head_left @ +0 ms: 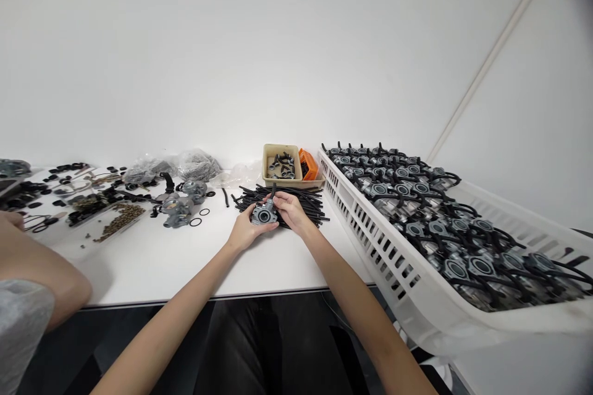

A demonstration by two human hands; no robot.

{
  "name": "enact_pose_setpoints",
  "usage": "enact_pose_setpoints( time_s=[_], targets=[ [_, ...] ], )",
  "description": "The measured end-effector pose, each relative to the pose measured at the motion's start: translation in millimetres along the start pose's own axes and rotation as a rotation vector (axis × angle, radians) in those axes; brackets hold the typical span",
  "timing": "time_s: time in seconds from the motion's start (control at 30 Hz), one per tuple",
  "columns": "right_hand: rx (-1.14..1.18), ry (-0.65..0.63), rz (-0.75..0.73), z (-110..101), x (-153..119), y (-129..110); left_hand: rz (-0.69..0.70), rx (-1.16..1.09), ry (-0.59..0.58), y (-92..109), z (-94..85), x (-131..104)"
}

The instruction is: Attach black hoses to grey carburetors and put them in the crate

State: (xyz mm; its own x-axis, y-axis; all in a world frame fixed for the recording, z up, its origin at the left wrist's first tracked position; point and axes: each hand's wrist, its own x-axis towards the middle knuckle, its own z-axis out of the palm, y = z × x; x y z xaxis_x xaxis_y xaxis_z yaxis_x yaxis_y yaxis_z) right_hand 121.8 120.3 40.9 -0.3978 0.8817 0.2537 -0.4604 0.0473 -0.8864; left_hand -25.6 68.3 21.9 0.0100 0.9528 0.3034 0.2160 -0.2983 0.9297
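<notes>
A grey metal carburetor-like part (264,215) is held above the white table, its round opening facing me. My left hand (248,228) is wrapped round its left and lower side. At its upper right, the fingers of my right hand (288,207) are pinched at a short black tube (273,190) that stands up from the part. Behind and beside both hands lies a pile of black rubber tubes (306,200). Two black rings (195,221) and several grey metal parts (177,210) are on the table to the left.
A large white crate (384,247) full of similar parts with black tubes stands at the right. Behind the pile are a beige bin (266,166) and an orange basket (309,163). Brass pieces (121,220) lie at the left, near another person's arm (41,259). Plastic bags (199,165) rest by the wall.
</notes>
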Motion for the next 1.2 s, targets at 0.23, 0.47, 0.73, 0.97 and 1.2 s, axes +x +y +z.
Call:
enact_pose_setpoints(
  time_s=[0.23, 0.47, 0.73, 0.97, 1.2],
  targets=[
    [0.006, 0.031, -0.007, 1.4, 0.2, 0.0, 0.003, -0.003, 0.0, -1.8, 0.1, 1.0],
    [0.001, 0.037, -0.007, 2.3, -0.4, -1.8, 0.006, -0.007, -0.004, -3.7, -0.2, 1.5],
    [0.012, 0.057, -0.001, 3.4, -1.2, -2.5, -0.002, 0.001, 0.0, -2.8, -0.1, 1.2],
    [-0.069, 0.098, -0.042, 0.7, 2.2, 3.7, -0.006, 0.042, 0.008, -4.8, -0.5, 0.9],
    [-0.08, 0.074, -0.042, 4.7, 0.0, 1.5, 0.003, 0.051, -0.005, -5.6, -0.5, 0.4]
  ],
)
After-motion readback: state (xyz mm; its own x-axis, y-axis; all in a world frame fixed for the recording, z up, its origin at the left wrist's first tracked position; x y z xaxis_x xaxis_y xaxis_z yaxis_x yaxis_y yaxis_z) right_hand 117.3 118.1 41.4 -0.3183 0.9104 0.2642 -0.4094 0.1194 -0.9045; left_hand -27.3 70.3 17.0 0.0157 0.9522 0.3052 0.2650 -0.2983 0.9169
